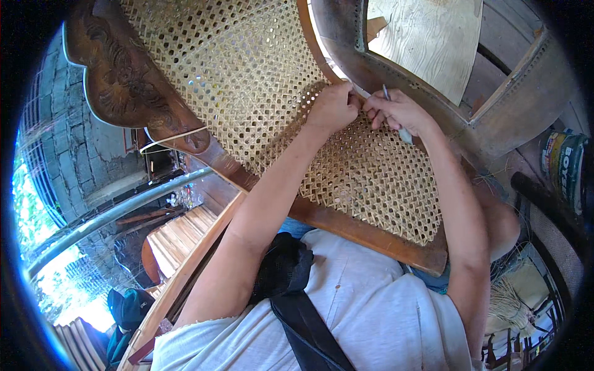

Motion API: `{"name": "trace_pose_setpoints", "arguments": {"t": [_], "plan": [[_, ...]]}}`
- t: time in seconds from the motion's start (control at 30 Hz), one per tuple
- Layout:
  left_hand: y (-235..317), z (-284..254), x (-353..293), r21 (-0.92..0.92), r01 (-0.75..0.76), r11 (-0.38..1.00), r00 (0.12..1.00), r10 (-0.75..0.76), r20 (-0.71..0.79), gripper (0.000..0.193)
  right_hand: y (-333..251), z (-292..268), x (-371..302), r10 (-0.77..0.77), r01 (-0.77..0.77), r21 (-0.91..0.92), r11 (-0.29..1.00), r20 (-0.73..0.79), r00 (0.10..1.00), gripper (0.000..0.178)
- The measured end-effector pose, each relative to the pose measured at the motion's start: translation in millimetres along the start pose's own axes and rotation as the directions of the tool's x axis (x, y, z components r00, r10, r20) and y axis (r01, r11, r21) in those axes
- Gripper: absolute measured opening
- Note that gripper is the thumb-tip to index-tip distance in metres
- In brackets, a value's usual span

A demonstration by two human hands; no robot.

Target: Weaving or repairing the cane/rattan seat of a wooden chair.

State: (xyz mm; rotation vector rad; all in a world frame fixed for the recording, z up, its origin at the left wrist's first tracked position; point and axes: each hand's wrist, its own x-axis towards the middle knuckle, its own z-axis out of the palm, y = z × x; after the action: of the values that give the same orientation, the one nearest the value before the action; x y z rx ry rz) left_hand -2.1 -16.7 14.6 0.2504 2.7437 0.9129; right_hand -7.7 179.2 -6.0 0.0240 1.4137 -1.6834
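Hands meet at the far edge of the cane panel [278, 93]: left hand [333, 108] pinches a cane strip [361, 91], right hand [399, 111] grips a tool [404, 134].

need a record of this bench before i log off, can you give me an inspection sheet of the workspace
surface: woven pale cane panel in a carved brown wooden chair frame, resting across the person's lap
job's things: thin pale cane strip; slim grey-handled tool
clutter: bundle of loose straw-coloured cane strands; printed round tin
grips: left hand pinching the strip at the panel edge; right hand closed on the tool
cables: nothing seen
surroundings: grey stone wall, metal rail, plywood sheet
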Motion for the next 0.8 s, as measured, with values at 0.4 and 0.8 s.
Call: {"name": "trace_pose_setpoints", "arguments": {"t": [0.4,0.8], "plan": [[18,1,-7,-0.104,-0.05,0.993,0.998,0.052,0.018,0.018,7,8,-13,-0.085,-0.159,-0.885,0.439,-0.216,0.973,0.029],[197,4,-113,-0.855,0.378,0.354,0.848,0.237,0.474,0.06,-38,108,-213,-0.563,0.581,-0.379,0.721,-0.809,0.17,0.034]]}}
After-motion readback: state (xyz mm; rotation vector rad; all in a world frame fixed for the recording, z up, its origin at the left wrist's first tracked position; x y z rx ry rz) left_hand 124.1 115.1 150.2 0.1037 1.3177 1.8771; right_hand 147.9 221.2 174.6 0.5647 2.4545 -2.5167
